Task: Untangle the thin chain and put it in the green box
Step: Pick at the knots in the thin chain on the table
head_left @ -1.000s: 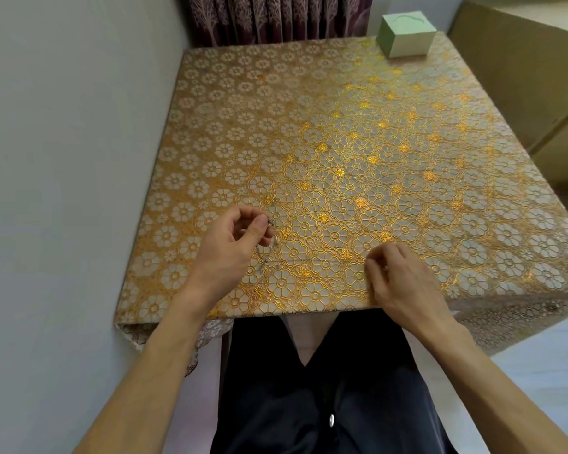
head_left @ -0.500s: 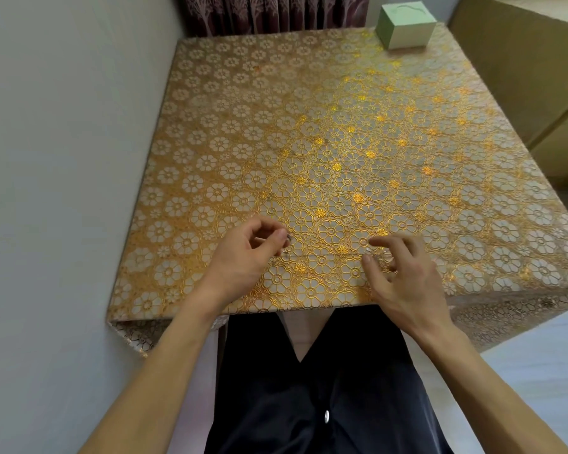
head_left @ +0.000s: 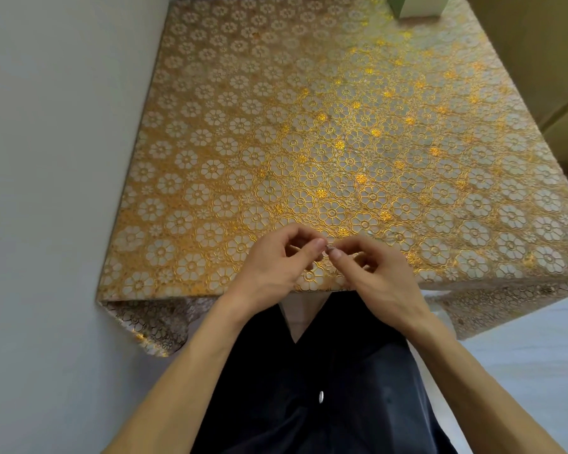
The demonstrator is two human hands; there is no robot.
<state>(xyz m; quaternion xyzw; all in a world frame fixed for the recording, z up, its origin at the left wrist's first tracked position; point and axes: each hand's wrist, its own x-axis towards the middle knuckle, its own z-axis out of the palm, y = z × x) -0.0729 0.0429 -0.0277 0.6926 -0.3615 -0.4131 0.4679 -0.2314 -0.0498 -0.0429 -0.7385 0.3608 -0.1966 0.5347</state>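
A tiny silvery bunch of the thin chain (head_left: 328, 248) shows between my fingertips, just above the table's near edge. My left hand (head_left: 276, 267) pinches it between thumb and forefinger. My right hand (head_left: 371, 273) meets it from the right and pinches the same bunch with curled fingers. Most of the chain is hidden by my fingers. The green box (head_left: 413, 6) stands at the far right corner of the table, cut off by the top of the view.
The table (head_left: 276, 126) wears a gold cloth with a flower pattern, and its left side runs along a pale wall (head_left: 46, 158). A beige cabinet (head_left: 545, 60) stands to the right. My dark clothing fills the foreground under the table's edge.
My two hands have come together at the table's near edge and both now pinch the chain. The view has tipped down, leaving only the box's lower part visible.
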